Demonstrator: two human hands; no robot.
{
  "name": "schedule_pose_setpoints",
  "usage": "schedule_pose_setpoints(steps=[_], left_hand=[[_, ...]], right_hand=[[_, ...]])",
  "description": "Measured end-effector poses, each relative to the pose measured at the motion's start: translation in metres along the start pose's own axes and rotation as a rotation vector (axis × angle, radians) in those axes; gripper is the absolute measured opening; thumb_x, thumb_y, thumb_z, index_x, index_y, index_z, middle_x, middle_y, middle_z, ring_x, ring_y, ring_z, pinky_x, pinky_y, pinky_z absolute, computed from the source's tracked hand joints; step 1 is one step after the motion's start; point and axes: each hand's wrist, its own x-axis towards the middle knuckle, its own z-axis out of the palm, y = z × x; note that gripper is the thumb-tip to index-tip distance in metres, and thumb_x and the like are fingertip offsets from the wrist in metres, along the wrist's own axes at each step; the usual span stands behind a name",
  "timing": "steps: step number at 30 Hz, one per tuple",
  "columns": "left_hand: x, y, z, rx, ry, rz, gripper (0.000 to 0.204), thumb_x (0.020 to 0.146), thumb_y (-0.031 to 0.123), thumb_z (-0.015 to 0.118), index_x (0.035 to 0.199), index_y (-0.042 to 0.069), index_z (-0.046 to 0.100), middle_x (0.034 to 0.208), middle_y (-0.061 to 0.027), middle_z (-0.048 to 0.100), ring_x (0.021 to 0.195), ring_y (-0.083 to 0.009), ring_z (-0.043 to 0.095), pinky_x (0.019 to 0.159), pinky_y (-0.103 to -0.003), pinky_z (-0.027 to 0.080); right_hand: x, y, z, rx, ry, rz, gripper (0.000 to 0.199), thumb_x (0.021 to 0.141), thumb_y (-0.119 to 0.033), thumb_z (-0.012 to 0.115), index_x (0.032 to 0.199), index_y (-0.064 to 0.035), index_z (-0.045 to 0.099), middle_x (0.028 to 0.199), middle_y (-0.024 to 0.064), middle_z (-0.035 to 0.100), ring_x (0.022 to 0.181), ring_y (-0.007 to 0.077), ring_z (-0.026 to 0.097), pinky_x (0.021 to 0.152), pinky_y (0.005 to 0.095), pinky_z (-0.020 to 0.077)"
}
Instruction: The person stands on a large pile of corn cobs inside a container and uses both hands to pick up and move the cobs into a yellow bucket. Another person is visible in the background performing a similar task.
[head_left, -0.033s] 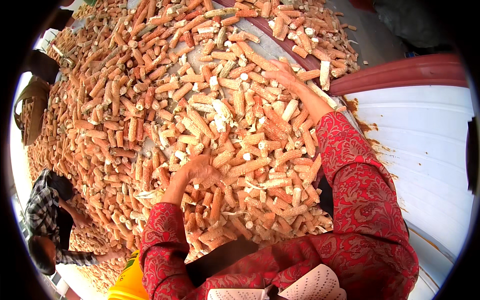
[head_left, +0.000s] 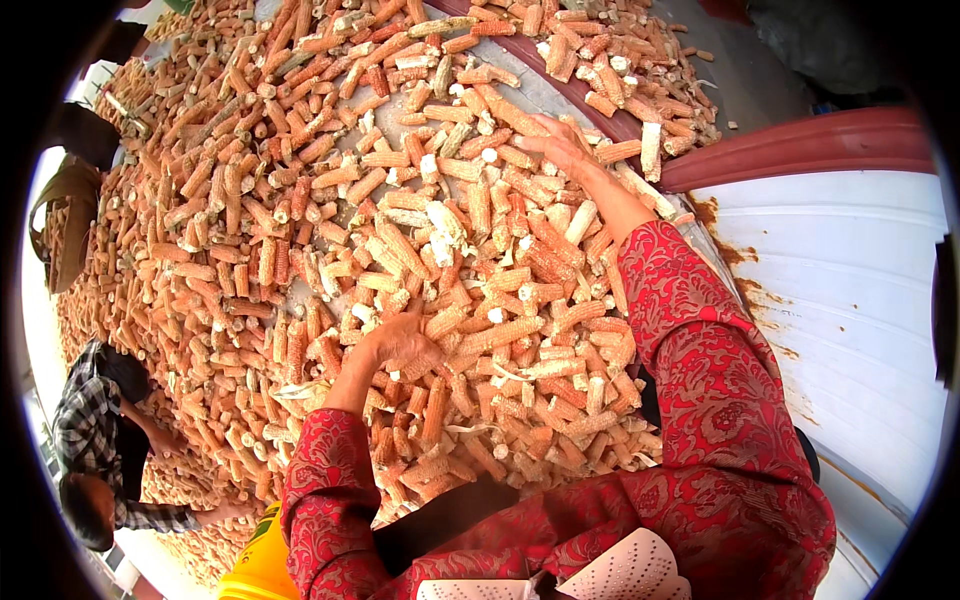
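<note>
Nothing moved, left hand (head_left: 400, 345) and right hand (head_left: 560, 150) spread flat on countless corn cobs (head_left: 480, 260)

Corn cobs (head_left: 420, 250): big heap, orange-red kernels w/ some pale cream ones mixed in, husked, lying every which way on a grey surface. Left hand (head_left: 400, 345) rests palm-down on cobs at near side of heap; right hand (head_left: 565, 150) stretched out flat on cobs at far side, near a dark-red rim. Cobs piled thickest betw. the two hands.
</note>
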Motion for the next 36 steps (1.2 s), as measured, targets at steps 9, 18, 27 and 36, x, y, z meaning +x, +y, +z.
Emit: schedule_pose_setpoints(steps=[9,18,27,36], left_hand=[[0.004,-0.017,0.004,-0.181,-0.103,-0.024,0.039,0.065,0.02,0.083,0.096,-0.001,0.071,0.089,-0.0114,0.072,0.084,-0.0205,0.065,0.079,-0.034,0.049],[-0.025,-0.06,-0.004,-0.806,-0.002,-0.156,0.04,0.073,0.013,0.081,0.106,-0.007,0.068,0.104,-0.0171,0.071,0.11,-0.0259,0.061,0.105,-0.04,0.037],[-0.007,-0.05,-0.026,-1.749,0.064,0.618,0.058,0.076,0.018,0.074,0.125,-0.005,0.054,0.13,-0.0254,0.055,0.124,-0.04,0.052,0.104,-0.054,0.043],[-0.048,-0.107,-0.075,-1.809,0.439,0.84,0.052,0.081,0.015,0.067,0.123,-0.011,0.051,0.124,-0.0265,0.058,0.112,-0.041,0.059,0.1,-0.056,0.047]], right_hand=[[0.037,-0.021,0.091,-0.261,-0.206,-0.299,0.067,0.068,-0.039,0.074,0.131,-0.022,0.06,0.124,0.0138,0.064,0.114,0.0309,0.058,0.098,0.04,0.0438],[-0.06,-0.062,0.145,-0.161,-0.695,-0.287,0.059,0.071,-0.026,0.074,0.124,-0.0047,0.061,0.128,0.0183,0.06,0.116,0.0334,0.058,0.1,0.0398,0.045],[-0.026,-0.067,0.096,0.122,-0.115,-0.154,0.068,0.085,-0.032,0.068,0.137,0.0043,0.041,0.11,0.0151,0.065,0.1,0.0236,0.063,0.087,0.0362,0.0493],[-0.103,-0.103,0.231,0.024,-0.566,-0.571,0.047,0.089,-0.019,0.057,0.132,-0.0032,0.055,0.133,0.0184,0.056,0.119,0.0303,0.057,0.101,0.038,0.0447]])
